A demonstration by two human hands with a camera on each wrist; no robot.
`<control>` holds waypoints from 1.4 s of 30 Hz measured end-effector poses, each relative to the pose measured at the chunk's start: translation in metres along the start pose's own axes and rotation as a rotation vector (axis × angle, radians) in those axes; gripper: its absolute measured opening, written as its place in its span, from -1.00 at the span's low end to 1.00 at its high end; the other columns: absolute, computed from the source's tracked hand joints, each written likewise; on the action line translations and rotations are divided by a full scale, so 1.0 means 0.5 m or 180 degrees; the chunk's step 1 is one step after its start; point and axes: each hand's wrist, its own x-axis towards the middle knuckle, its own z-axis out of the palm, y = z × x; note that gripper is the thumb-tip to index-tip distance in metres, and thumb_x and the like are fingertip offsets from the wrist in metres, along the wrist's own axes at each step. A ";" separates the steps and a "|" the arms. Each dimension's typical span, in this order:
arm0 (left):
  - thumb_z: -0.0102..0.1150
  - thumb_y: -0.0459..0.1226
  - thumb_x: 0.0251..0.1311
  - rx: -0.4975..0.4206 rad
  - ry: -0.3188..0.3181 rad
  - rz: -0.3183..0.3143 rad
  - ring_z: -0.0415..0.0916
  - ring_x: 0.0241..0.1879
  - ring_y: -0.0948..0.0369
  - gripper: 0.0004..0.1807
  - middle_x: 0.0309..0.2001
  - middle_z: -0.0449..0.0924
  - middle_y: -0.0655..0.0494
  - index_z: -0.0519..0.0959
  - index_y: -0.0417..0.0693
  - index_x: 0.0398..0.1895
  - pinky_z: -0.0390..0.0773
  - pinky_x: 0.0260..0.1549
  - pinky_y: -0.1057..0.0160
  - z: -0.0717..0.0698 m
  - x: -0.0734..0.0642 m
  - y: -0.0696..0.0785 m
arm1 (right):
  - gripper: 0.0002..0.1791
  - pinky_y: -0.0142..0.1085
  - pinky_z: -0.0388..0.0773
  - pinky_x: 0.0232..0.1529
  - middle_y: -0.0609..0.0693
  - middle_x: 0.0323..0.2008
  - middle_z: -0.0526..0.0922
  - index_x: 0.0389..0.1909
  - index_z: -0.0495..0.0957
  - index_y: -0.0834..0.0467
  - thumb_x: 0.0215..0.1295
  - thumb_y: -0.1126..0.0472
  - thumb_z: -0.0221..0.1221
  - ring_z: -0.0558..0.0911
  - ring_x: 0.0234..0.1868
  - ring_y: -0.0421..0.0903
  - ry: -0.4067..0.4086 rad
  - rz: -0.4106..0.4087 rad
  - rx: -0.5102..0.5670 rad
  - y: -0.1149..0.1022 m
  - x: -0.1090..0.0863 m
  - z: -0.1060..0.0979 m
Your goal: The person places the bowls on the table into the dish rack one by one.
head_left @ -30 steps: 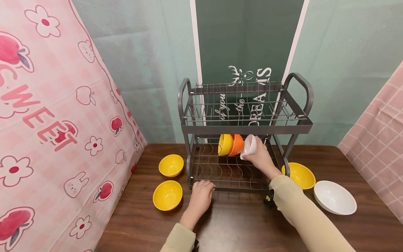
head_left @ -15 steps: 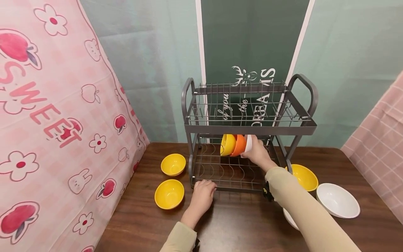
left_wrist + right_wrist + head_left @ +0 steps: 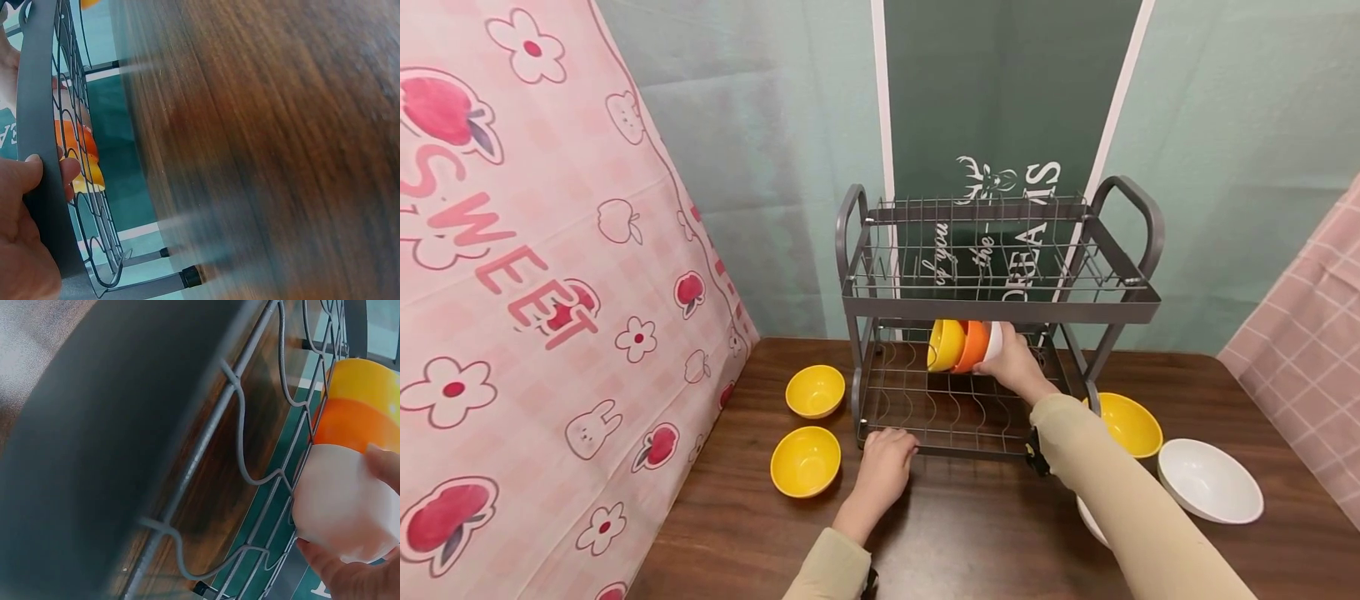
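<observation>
White bowl [image 3: 996,340] now snug against orange bowl [image 3: 973,346], less showing than second ago; looks nearly seated in row beside yellow bowl [image 3: 946,346], rack [image 3: 1000,312] lower tier, far middle. Right hand [image 3: 1015,365] grips white bowl; left hand [image 3: 886,462] pinches rack's near-left edge.

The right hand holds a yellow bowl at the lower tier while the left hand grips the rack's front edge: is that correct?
Not yellow: the right hand holds a white bowl, as the right wrist view shows; the rest is correct.
</observation>
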 end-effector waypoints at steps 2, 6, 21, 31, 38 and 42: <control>0.19 -0.25 0.10 0.0000 -0.0004 -0.0007 0.52 -0.37 0.28 -0.93 -0.50 0.59 0.29 0.59 0.08 -0.51 0.37 -0.29 0.29 0.001 0.000 0.001 | 0.12 0.19 0.32 0.16 0.37 0.16 0.22 0.39 -0.18 0.21 -0.07 0.18 0.39 0.30 0.12 0.26 -0.0007 -0.0003 0.0019 0.004 0.001 0.001; 0.20 -0.25 0.09 0.0017 0.0026 0.0006 0.53 -0.37 0.29 -0.93 -0.50 0.60 0.30 0.60 0.09 -0.51 0.37 -0.30 0.29 0.003 -0.001 0.001 | 0.12 0.18 0.31 0.18 0.37 0.17 0.21 0.39 -0.17 0.22 -0.09 0.19 0.39 0.31 0.12 0.26 -0.0016 -0.0044 0.0095 0.011 0.003 0.002; 0.19 -0.23 0.11 0.0054 -0.0006 -0.0021 0.53 -0.37 0.29 -0.93 -0.48 0.61 0.31 0.61 0.10 -0.49 0.36 -0.29 0.29 0.002 -0.001 0.003 | 0.12 0.19 0.25 0.23 0.36 0.19 0.15 0.38 -0.20 0.20 -0.07 0.23 0.38 0.30 0.13 0.27 -0.0136 -0.0073 0.0265 0.019 0.002 -0.001; 0.22 -0.25 0.09 0.0053 0.0066 0.0014 0.53 -0.37 0.29 -0.93 -0.50 0.60 0.31 0.60 0.10 -0.51 0.37 -0.29 0.29 0.002 0.000 0.003 | 0.13 0.19 0.27 0.21 0.37 0.19 0.13 0.38 -0.22 0.20 -0.06 0.21 0.38 0.30 0.12 0.27 -0.0154 -0.0059 0.0217 0.018 0.001 -0.002; 0.20 -0.24 0.10 0.0078 0.0054 -0.0008 0.53 -0.37 0.29 -0.93 -0.49 0.61 0.31 0.61 0.10 -0.50 0.36 -0.30 0.29 -0.002 0.001 0.005 | 0.13 0.17 0.27 0.22 0.37 0.20 0.12 0.38 -0.24 0.20 -0.05 0.22 0.38 0.29 0.14 0.27 -0.0141 -0.0065 0.0215 0.023 0.006 0.002; 0.19 -0.23 0.11 0.0085 0.0030 -0.0022 0.53 -0.36 0.29 -0.93 -0.48 0.61 0.31 0.61 0.10 -0.50 0.36 -0.29 0.29 -0.001 0.000 0.004 | 0.13 0.17 0.24 0.24 0.36 0.22 0.09 0.39 -0.25 0.17 -0.05 0.24 0.37 0.27 0.15 0.26 -0.0142 -0.0026 0.0286 0.020 0.005 0.004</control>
